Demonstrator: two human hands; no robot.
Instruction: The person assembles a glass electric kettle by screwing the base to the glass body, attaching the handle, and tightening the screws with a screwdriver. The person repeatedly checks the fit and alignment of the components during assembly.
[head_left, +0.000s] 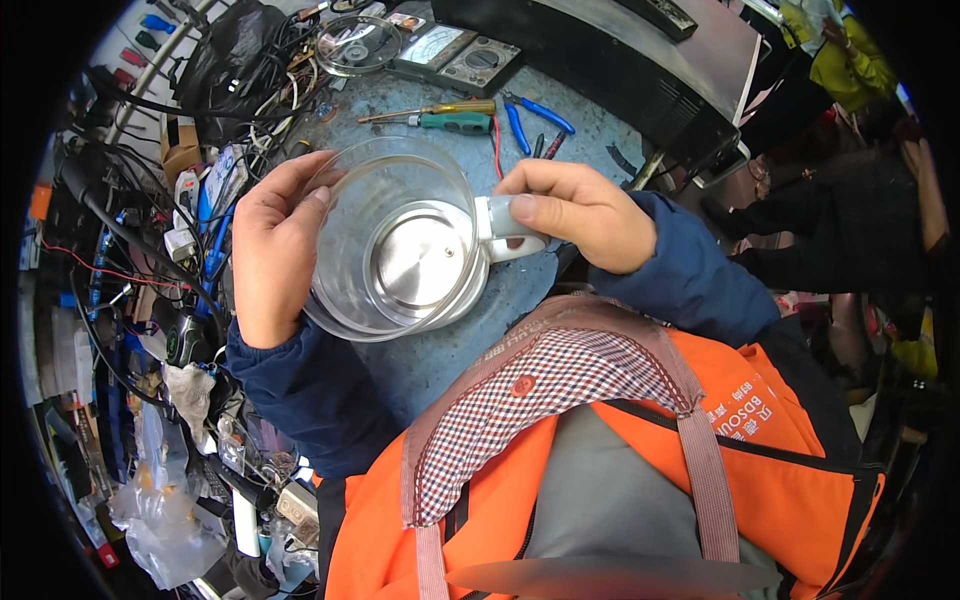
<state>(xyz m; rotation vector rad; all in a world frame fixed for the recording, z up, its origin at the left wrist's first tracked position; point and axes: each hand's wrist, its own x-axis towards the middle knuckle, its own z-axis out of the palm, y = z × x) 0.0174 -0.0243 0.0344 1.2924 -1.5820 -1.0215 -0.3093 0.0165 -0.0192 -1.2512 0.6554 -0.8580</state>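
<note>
"One clear jug (365, 215), mouth toward the wearer, between both hands. Holds?"

"Left hand (270, 240): at the jug's left rim, thumb and forefinger bent close together; gripping or merely bracing, cannot tell. Right hand (595, 215): fingers pinching the grey-topped handle (500, 215), jug's right side."

"Reason?"

"Presumably steadiness from two sides. The jug's facing exposes its steel disc (425, 262)."

"Tools?"

"On the desk (400, 375), beyond the jug: yellow screwdriver (455, 108), green screwdriver (458, 123), blue-handled pliers (518, 128), meter (480, 60); probably parked within reach."

"Undetermined?"

"Remaining left fingers: hidden behind the hand. Right fingertips: mostly concealed at the handle. Jug's underside: desk contact unconfirmed. Cables (297, 75), beyond and left of the jug: tangled, ends untraceable. Black case (640, 60), beyond and right of the jug: cut off by the view's edge."
</note>
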